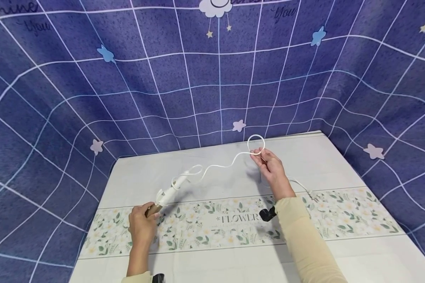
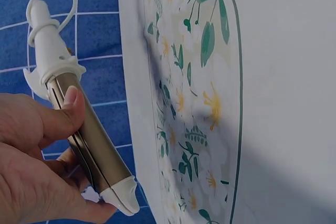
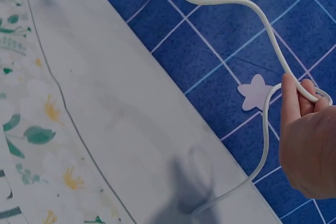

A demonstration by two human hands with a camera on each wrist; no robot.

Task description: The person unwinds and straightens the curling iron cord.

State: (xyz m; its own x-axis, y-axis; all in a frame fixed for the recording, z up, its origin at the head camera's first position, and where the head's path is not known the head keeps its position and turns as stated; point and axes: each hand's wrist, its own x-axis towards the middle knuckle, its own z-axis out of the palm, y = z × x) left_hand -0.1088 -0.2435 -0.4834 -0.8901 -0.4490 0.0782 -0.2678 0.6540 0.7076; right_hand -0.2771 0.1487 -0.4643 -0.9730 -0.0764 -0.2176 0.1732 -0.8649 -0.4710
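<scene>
My left hand [image 1: 141,227] grips a curling iron [image 1: 169,195] by its gold-brown barrel [image 2: 93,124], thumb on one side and fingers on the other. Its white handle [image 2: 48,45] points away toward the back, and a turn of cord is looped around it. In the head view a white cord [image 1: 221,166] runs from the handle across to my right hand [image 1: 275,175]. The fingers there pinch the cord, and a round loop of it stands above the fingertips. Past the right hand, the cord drops toward the table in the right wrist view.
The white table [image 1: 145,181] has a floral band [image 1: 205,228] lettered FLOWER. The cord's plug end [image 1: 313,195] lies on it, right of the right forearm. A blue curtain [image 1: 198,98] with white grid lines and stars encloses the table's back and sides.
</scene>
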